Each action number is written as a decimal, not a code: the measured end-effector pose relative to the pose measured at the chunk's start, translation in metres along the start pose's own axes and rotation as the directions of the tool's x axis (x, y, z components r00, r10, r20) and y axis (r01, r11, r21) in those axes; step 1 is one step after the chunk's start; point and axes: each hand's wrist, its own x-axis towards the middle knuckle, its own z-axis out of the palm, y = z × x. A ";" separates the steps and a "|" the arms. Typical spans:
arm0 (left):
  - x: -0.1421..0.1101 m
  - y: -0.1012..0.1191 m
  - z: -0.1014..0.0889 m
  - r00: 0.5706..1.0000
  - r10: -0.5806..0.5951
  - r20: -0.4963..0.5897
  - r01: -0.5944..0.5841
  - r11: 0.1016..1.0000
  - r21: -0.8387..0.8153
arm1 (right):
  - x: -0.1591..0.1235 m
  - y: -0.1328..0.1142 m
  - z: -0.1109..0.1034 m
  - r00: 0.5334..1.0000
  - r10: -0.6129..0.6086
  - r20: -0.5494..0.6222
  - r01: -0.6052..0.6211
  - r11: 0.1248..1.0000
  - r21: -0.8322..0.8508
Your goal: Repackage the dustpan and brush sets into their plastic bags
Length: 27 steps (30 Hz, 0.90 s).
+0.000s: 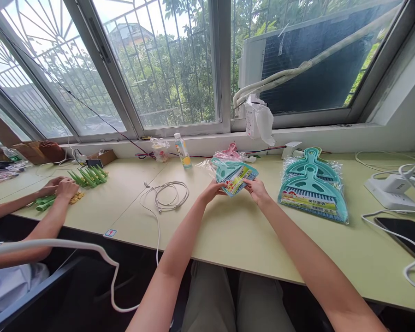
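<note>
A teal mini dustpan and brush set (235,175) in a clear bag is held just above the table, its printed label facing up. My left hand (215,190) grips its lower left edge, and my right hand (256,190) pinches its right side. Behind it lies a pink dustpan set (231,151), partly hidden by the teal one. Off to the right, a few more bagged teal dustpan sets (311,193) lie overlapping, with blue bristles and labels showing.
A drink bottle (183,151) stands by the windowsill. A coiled white cable (171,195) lies at left. At right are a power strip (391,192), a phone (404,237) and loose cords. Further left, a co-worker's hands (64,188) handle green items (90,177).
</note>
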 end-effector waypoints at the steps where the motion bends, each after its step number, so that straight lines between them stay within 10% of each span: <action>1: -0.001 0.001 0.002 1.000 -0.005 0.013 0.005 1.000 0.006 | 0.001 0.000 0.000 1.000 0.000 -0.019 0.000 1.000 0.004; 19: -0.008 0.004 -0.005 0.951 -0.097 0.293 0.088 0.995 0.044 | 0.000 -0.007 -0.001 0.993 -0.083 -0.089 0.086 0.996 0.026; 27: -0.002 0.009 -0.021 0.992 0.111 -0.067 -0.124 0.961 -0.248 | -0.012 -0.005 0.012 0.985 -0.141 0.095 0.141 0.990 0.000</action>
